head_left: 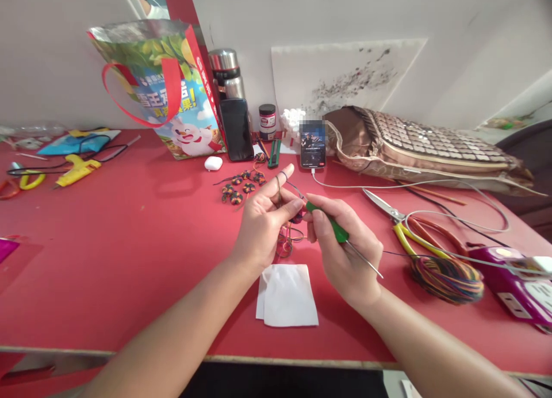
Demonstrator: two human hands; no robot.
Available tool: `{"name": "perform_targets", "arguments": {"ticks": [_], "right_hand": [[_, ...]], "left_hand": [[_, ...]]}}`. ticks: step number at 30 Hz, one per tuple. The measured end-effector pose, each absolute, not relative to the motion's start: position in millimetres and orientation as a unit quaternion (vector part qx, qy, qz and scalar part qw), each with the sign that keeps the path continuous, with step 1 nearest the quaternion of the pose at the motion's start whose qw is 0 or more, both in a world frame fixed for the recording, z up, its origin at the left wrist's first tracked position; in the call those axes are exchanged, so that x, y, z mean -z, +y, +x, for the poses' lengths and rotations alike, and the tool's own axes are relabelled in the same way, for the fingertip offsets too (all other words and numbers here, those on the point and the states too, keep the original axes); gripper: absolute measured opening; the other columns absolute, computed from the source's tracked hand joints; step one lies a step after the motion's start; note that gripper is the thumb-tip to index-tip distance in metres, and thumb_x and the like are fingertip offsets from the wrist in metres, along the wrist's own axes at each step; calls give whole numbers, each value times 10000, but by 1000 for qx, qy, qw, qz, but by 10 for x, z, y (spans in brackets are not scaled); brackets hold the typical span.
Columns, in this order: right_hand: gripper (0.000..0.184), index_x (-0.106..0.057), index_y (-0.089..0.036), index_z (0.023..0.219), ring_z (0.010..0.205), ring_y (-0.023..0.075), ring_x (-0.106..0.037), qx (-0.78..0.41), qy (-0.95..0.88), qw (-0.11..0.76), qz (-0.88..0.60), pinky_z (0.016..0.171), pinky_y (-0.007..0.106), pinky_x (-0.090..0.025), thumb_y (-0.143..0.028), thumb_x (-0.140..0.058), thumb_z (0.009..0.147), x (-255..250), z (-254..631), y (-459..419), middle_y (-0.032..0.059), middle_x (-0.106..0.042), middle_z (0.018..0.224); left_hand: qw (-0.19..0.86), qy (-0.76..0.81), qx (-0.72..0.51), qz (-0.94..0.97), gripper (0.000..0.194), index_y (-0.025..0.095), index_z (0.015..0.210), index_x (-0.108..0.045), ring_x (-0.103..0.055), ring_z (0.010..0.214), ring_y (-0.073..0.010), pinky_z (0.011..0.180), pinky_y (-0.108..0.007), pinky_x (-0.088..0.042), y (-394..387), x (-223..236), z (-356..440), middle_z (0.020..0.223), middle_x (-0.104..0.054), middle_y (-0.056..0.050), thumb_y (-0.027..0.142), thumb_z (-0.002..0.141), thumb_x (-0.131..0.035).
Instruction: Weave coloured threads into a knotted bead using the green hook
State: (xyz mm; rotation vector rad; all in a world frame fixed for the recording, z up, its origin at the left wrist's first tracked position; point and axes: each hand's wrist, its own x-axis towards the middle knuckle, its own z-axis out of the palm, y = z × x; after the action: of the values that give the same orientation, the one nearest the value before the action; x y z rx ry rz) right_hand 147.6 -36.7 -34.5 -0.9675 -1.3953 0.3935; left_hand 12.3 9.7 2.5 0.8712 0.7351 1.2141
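Yarn loops around the raised index finger of my left hand [263, 225], whose thumb and other fingers pinch a small dark multicoloured crochet piece [296, 217]. Gripped in my right hand [347, 245] is a crochet hook [340, 230] with a green handle. Its front tip meets the yarn by my left fingers and is partly hidden, while a thin metal end sticks out behind. Loose strands of yarn [284, 247] hang below the piece. A strand runs right to a multicoloured yarn skein [448, 278]. Several small crocheted pieces [236, 198] lie beyond my left hand.
White paper squares [291, 297] lie before me. Scissors [399, 217], a cable and a purple power strip [517, 283] are on the right. Behind stand phones [236, 130], a gift bag [190, 110], a flask [224, 61] and a sequined bag [431, 145]. A yellow glue gun [77, 169] lies left.
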Motion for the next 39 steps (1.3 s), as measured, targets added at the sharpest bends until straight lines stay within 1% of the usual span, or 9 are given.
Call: {"name": "perform_targets", "arguments": {"ticks": [3, 7, 10, 13, 19, 29, 32, 35, 39], "right_hand": [[362, -781, -293, 1363, 791, 164, -732, -170, -631, 648, -391, 755, 371, -653, -117, -649, 1076, 360, 1499, -363, 39, -786, 1030], [415, -764, -327, 1415, 758, 129, -733, -242, -620, 653, -361, 710, 313, -657, -109, -654, 1080, 327, 1533, -363, 18, -784, 1030], [320, -810, -301, 1328, 677, 114, -716, -309, -576, 670, -351, 648, 288, -652, -145, -666, 1088, 282, 1543, -356, 1, -782, 934], [217, -843, -262, 1238, 636, 122, -704, -346, -548, 683, -337, 604, 293, -642, -209, -702, 1082, 241, 1547, -349, 10, -789, 877], [176, -874, -262, 1177, 611, 128, -699, -369, -525, 684, -346, 586, 302, -631, -234, -755, 1050, 191, 1563, -352, 15, -793, 852], [189, -887, -273, 1171, 640, 132, -684, -354, -540, 684, -339, 591, 305, -611, -221, -754, 1047, 149, 1597, -358, 27, -778, 867], [180, -886, -270, 1173, 651, 143, -676, -355, -547, 679, -337, 584, 311, -593, -247, -754, 1052, 144, 1621, -359, 36, -776, 865], [177, -888, -273, 1172, 663, 159, -674, -360, -553, 667, -345, 584, 326, -578, -271, -755, 1056, 144, 1660, -365, 43, -775, 869], [174, -898, -288, 1167, 651, 166, -672, -395, -551, 654, -336, 582, 333, -566, -294, -767, 1053, 133, 1723, -361, 42, -776, 850]], "left_hand": [[701, 303, -536, 360, 578, 213, 1259, -846, -637, 685, -70, 714, -197, -527, 113, -56, 97, 698, -707, 75, 152, 701, -986], [707, 290, -531, 365, 470, 206, 1209, -863, -665, 698, -81, 688, -197, -517, 155, -98, 31, 710, -724, 52, 124, 751, -926], [700, 297, -532, 372, 475, 201, 1225, -862, -682, 708, -87, 695, -200, -513, 190, -110, -10, 714, -720, 43, 95, 763, -895], [704, 295, -531, 367, 452, 193, 1199, -870, -691, 710, -84, 681, -189, -502, 213, -116, -31, 713, -705, 42, 77, 762, -884], [721, 285, -519, 360, 412, 189, 1169, -878, -665, 681, -76, 609, -171, -467, 224, -135, -57, 715, -688, 31, 58, 778, -864], [750, 291, -496, 326, 434, 159, 1170, -875, -598, 654, -72, 552, -141, -459, 270, -173, -146, 728, -684, 6, 39, 754, -838], [774, 278, -485, 297, 529, 134, 1237, -854, -583, 633, -63, 536, -142, -441, 292, -174, -165, 736, -680, 10, 23, 720, -844], [802, 260, -467, 267, 653, 114, 1347, -812, -540, 598, -65, 500, -165, -381, 307, -179, -184, 695, -651, 14, 12, 702, -829], [826, 243, -438, 258, 700, 119, 1422, -779, -471, 558, -72, 488, -192, -326, 320, -188, -210, 625, -593, 19, 19, 729, -775]]}}
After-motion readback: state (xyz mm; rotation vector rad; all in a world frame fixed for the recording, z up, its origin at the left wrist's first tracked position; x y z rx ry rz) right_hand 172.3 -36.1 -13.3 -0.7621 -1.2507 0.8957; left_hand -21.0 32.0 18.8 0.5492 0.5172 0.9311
